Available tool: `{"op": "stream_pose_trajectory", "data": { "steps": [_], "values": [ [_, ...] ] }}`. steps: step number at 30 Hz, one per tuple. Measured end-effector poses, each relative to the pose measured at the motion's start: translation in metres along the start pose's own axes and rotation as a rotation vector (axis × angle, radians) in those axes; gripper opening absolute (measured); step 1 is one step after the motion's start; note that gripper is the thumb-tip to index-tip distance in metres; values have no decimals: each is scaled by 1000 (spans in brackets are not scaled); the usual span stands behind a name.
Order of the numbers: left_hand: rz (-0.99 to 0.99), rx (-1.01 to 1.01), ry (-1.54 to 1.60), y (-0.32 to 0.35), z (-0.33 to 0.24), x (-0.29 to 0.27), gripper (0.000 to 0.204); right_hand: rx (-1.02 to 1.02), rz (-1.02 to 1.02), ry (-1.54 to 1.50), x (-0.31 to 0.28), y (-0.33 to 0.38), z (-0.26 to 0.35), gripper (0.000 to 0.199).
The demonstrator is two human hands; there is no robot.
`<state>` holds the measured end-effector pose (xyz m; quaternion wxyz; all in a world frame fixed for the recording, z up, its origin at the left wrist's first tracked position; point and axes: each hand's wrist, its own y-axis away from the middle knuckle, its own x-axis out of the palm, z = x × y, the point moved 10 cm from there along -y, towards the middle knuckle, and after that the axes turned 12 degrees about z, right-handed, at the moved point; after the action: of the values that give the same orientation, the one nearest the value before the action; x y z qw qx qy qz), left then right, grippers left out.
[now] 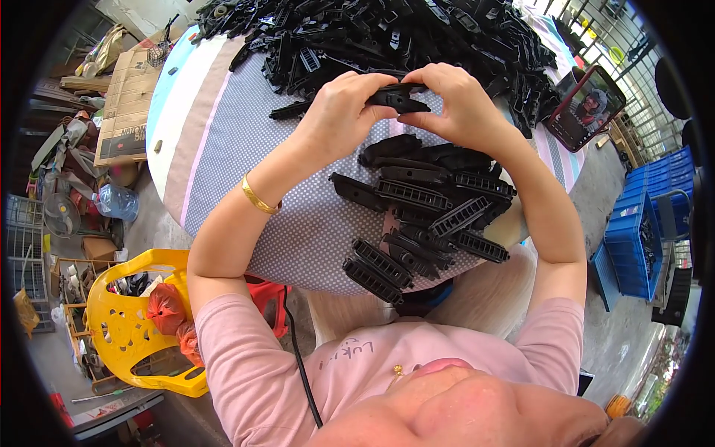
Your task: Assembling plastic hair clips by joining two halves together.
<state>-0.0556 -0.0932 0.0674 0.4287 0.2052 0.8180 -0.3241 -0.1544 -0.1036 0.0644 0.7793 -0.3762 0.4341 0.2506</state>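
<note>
Short pink sleeves (238, 335) on both arms, ending well back from the fingers, up near the shoulders, so the forearms run bare all the way down. The pink top (372, 365) carries small purplish lettering across the chest and a tiny gold stud-like ornament (398, 369) just below the neckline. On the left wrist, a short way behind the fingers, there's a slim gold bangle (257, 197), plain and smooth, sitting loosely. The left hand (342, 112) wears no ring that can be made out, nor does the right hand (458, 104), and its wrist shows no band. A thin black cable (298, 350) crosses the left side of the top.
</note>
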Motion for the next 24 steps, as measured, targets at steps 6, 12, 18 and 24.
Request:
{"op": "stream_pose_trajectory", "data": {
  "steps": [6,12,18,24],
  "values": [
    [-13,34,32,1,-3,-7,33,-23,-56,41,-6,3,7,37],
    [417,21,401,2,-1,31,42,105,8,-733,-13,3,-51,29],
    [41,174,-20,-17,-4,10,36,267,-94,90,-27,17,-106,35],
    [-33,92,-369,-18,23,23,27,312,120,408,5,9,-79,35]
  ]
}}
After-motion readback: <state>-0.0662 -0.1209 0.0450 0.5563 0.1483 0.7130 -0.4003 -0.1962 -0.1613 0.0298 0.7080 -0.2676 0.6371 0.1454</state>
